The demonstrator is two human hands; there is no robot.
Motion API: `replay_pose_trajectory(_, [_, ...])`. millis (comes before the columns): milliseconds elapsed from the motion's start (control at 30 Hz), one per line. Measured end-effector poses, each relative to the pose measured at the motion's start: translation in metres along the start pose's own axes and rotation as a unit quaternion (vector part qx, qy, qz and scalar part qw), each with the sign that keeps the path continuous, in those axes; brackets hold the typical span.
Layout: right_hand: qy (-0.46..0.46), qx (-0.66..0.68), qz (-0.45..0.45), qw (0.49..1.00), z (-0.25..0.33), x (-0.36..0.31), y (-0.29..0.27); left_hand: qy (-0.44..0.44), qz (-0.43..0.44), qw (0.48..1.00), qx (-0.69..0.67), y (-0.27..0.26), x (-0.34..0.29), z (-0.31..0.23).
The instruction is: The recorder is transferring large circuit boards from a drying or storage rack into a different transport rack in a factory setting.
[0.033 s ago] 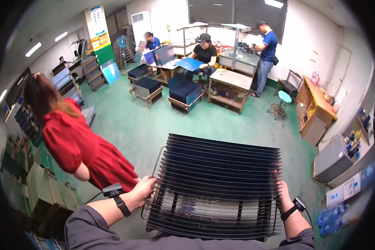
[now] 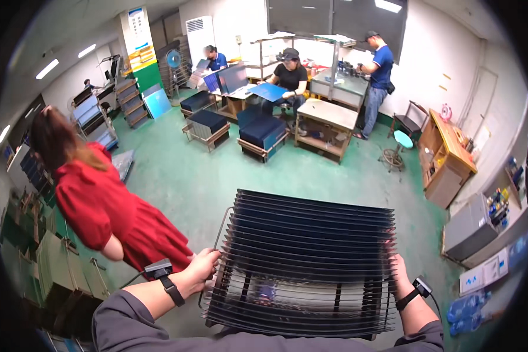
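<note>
In front of me is a rack of dark thin panels (image 2: pixel 311 234), several of them standing in closely spaced rows in a dark frame. My left hand (image 2: pixel 203 264) is closed round the frame at the rack's left side, near a bent metal rod (image 2: pixel 222 226). On the opposite side my right hand (image 2: pixel 400 274) grips the rack's right edge, its fingers mostly hidden by the panels. Each wrist wears a black strap with a small device. The lower part of the rack shows gaps between the panels.
Close on my left stands a person in a red dress (image 2: pixel 108 205). Ahead are low racks of dark panels (image 2: pixel 263 129), a workbench (image 2: pixel 325 114) and several people at work. A teal-topped stool (image 2: pixel 402 139), a wooden cabinet (image 2: pixel 449 152) and plastic bottles (image 2: pixel 468 311) are on the right.
The person in the red dress has shifted slightly to the left. My hands and the rack keep their places in the picture.
</note>
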State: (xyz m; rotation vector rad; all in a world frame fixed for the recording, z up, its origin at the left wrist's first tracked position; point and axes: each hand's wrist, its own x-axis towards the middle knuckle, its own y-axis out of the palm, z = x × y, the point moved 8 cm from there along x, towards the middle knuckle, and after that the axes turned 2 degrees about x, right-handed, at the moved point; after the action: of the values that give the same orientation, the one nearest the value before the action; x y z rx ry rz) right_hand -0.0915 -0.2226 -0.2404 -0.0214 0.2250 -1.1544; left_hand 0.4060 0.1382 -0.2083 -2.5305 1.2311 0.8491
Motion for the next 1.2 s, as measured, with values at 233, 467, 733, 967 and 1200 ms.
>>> replay_pose_trajectory(233, [0.086, -0.003, -0.066, 0.994, 0.086, 0.169, 0.141, 0.007, -0.06, 0.997, 0.045, -0.066, 0.2, -0.12])
replay_pose_trajectory(467, [0.102, 0.094, -0.065, 0.988, 0.137, 0.355, 0.26, -0.068, -0.041, 0.997, 0.004, -0.11, 0.365, -0.269])
replay_pose_trajectory(733, [0.18, -0.015, -0.087, 0.98, 0.129, 0.62, 0.4, -0.102, -0.072, 0.991, 0.059, -0.182, 0.619, -0.375])
replay_pose_trajectory(967, [0.266, 0.085, -0.109, 0.954, 0.058, 0.758, 0.531, -0.159, -0.079, 0.981, 0.083, -0.272, 0.815, -0.377])
replay_pose_trajectory(1200, [0.358, 0.125, -0.131, 0.916, -0.055, 0.84, 0.638, -0.182, -0.031, 0.971, 0.154, -0.335, 1.031, -0.34])
